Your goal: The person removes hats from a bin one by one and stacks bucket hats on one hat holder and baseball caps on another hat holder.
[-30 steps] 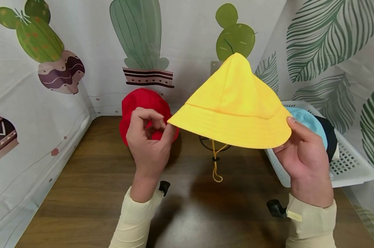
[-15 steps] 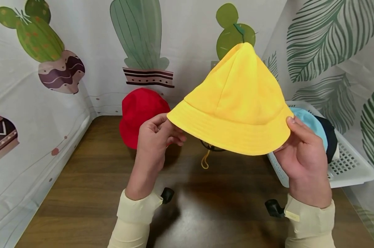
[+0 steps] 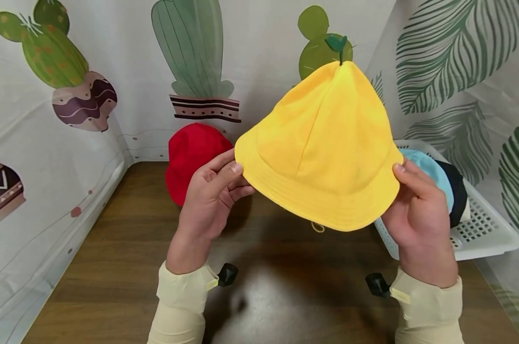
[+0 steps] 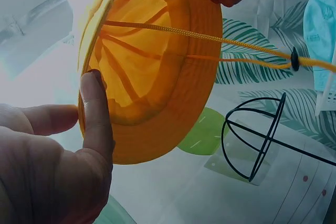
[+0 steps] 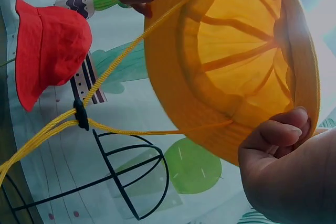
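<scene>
A yellow bucket hat (image 3: 324, 143) with a green leaf and stem on top is held up above the table. My left hand (image 3: 208, 196) pinches its brim at the left, thumb in front. At the right side of the brim, my right hand (image 3: 423, 210) grips it between thumb and fingers. The wrist views show the hat's hollow inside (image 4: 142, 51) and a yellow cord (image 5: 115, 66) with a black toggle (image 5: 81, 115) hanging from it.
A red hat (image 3: 192, 157) stands behind my left hand. At the right, a white basket (image 3: 491, 234) holds a light blue hat (image 3: 431, 169) and a black one (image 3: 459, 191). A black wire stand (image 4: 268, 139) is behind the yellow hat.
My left hand has come to the brim's left edge and taken hold of it. The hat has tilted, its crown's leaf now visible and its cord mostly hidden in the head view.
</scene>
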`<state>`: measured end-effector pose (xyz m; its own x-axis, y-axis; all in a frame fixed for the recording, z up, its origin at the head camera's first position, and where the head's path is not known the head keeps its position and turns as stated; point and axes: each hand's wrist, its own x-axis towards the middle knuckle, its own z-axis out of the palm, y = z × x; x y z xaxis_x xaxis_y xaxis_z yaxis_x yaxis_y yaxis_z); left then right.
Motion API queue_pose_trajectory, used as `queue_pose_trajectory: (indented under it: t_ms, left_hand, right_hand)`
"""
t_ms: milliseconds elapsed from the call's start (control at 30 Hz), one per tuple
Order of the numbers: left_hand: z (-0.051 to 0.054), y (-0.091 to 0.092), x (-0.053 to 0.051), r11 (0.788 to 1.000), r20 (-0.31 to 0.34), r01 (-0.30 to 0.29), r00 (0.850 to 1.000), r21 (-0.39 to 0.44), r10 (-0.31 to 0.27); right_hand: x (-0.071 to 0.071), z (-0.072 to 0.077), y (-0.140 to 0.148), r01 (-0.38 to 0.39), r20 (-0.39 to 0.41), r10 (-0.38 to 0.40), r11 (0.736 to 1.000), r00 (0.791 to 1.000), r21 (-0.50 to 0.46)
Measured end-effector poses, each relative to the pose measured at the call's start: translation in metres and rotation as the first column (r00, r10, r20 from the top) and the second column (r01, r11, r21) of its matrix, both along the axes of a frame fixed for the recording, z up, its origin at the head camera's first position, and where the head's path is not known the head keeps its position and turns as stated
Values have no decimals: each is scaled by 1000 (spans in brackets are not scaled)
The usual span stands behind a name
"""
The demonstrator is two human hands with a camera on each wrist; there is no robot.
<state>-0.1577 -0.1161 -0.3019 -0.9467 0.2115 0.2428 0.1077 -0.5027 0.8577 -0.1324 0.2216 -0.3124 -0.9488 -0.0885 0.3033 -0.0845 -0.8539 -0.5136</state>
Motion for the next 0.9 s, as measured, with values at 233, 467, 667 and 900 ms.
queue_pose_trajectory:
  t_ms: [233, 467, 667, 900]
  left_hand:
    - [0, -3, -1, 1000, -20, -22, 1000, -11, 22]
    - [1, -5, -2, 997, -37, -62, 997, -43, 61]
    - [1, -5, -4, 994, -51, -87, 995, -62, 84]
    - [1, -6, -6, 989, -64, -120, 991, -87, 115]
  right_hand:
    - [-3, -2, -4, 81, 8, -83, 987, 997, 139]
    - [-9, -3, -9, 92, 7, -97, 965, 995, 247]
    - [-12, -5, -11, 102, 14, -113, 940, 994, 325]
    - [-16, -9, -20, 144, 4, -160, 902, 987, 407]
